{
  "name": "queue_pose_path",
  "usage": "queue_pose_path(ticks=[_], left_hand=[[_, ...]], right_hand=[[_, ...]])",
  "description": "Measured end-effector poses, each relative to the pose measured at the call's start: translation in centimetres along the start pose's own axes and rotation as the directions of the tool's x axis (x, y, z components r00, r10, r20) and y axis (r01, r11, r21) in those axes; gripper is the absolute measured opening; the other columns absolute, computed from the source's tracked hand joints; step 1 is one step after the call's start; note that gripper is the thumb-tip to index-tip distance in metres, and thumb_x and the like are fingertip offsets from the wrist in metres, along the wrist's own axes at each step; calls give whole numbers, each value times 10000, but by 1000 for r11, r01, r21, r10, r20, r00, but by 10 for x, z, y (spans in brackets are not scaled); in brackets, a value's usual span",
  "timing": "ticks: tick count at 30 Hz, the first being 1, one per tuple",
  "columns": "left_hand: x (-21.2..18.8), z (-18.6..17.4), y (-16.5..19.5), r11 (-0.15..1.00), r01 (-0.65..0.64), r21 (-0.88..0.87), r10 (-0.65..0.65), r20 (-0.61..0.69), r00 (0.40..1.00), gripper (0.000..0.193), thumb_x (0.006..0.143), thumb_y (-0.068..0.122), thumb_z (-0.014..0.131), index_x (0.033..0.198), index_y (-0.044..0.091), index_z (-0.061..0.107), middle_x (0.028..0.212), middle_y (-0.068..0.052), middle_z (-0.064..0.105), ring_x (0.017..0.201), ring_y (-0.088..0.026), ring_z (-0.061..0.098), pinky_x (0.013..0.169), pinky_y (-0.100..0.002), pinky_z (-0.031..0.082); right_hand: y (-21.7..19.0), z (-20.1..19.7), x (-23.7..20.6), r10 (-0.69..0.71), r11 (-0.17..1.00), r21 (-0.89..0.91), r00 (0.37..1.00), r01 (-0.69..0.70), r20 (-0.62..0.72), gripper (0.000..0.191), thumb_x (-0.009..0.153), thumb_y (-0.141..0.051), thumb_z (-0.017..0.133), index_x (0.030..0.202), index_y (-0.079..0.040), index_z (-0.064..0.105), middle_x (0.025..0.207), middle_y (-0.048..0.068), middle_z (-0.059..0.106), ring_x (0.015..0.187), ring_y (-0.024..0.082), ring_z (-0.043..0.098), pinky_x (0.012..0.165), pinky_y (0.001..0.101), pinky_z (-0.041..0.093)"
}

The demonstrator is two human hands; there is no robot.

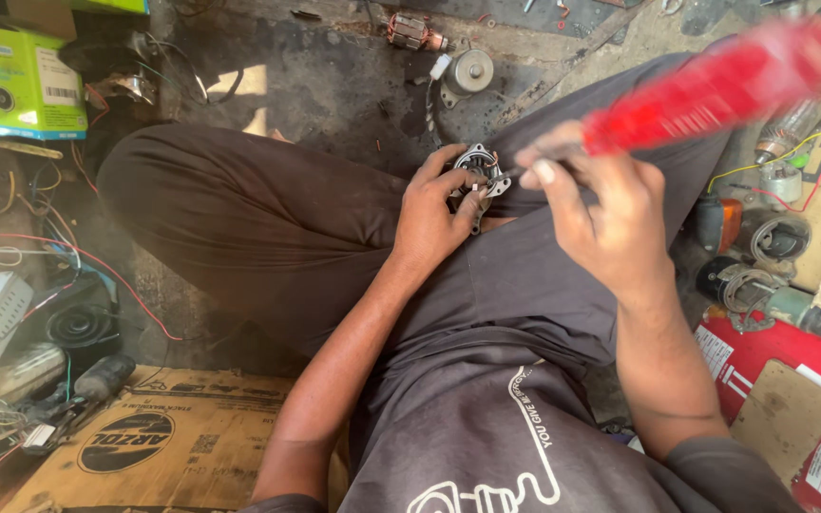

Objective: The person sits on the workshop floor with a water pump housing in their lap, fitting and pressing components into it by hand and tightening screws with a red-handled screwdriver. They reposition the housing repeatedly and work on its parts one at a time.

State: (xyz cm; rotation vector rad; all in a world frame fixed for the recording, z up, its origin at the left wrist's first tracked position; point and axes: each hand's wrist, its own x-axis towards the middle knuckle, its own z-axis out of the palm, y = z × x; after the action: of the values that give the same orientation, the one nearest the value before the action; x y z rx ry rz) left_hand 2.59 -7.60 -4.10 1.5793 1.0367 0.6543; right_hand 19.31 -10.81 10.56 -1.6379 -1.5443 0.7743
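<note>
metal housing [479, 169], small and round with a bracket plate, sits over my lap, and my left hand [434, 211] has its fingers [472, 214] wrapped around it. my right hand [601, 214] pinches a red-handled screwdriver [715, 85], its tip at the housing, the handle blurred.

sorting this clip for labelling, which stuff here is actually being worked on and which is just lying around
In hand:
- small metal motor part, held in the left hand
- red-handled screwdriver, held in the right hand, tip at the part

Lying about:
- round grey motor on the floor
- green box
- armature with loose wires
- flattened cardboard
- black speaker
</note>
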Motion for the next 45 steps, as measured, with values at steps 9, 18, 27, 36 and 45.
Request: queue_pose_path(ticks=[9,18,27,36,45], left_hand=[[1,3,-1,998,-54,-13,54,-14,998,144,824,22,781,952,27,715,1417,-138,619,1238,-350,652,1009,-405,540],[2,0,9,999,-38,-5,37,-38,999,127,865,37,770,976,31,708,1373,-122,629,1212,-340,671,989,-393,553],[5,-4,10,998,10,-66,-11,-20,1000,130,845,48,778,965,32,732,1349,-108,643,1151,-293,708,928,-364,583],[3,-3,10,998,5,-62,-8,-42,999,141,856,42,778,988,26,731,1348,-106,645,1170,-292,702,942,-364,578],[2,-1,7,998,19,-64,-23,-59,998,131,869,54,773,996,42,742,1331,-101,660,1150,-285,709,937,-366,577]], right_hand=[[3,4,6,-25,999,34,1000,24,19,144,1084,52,623,1210,103,575,1101,184,741,952,205,773,839,287,648],[25,1,-21,-37,987,153,994,53,-105,101,1125,72,593,1191,107,525,1082,225,710,882,216,755,795,283,639],[33,1,-33,35,961,275,980,21,-198,127,1153,28,588,1230,95,512,1106,220,708,888,199,751,806,283,643],[32,-5,-41,37,959,281,971,31,-234,145,1181,-13,595,1162,117,534,1095,241,711,876,227,754,802,290,636],[36,-6,-52,7,958,277,960,74,-279,183,1181,-17,591,1253,47,436,1089,266,701,848,247,750,778,312,642]])
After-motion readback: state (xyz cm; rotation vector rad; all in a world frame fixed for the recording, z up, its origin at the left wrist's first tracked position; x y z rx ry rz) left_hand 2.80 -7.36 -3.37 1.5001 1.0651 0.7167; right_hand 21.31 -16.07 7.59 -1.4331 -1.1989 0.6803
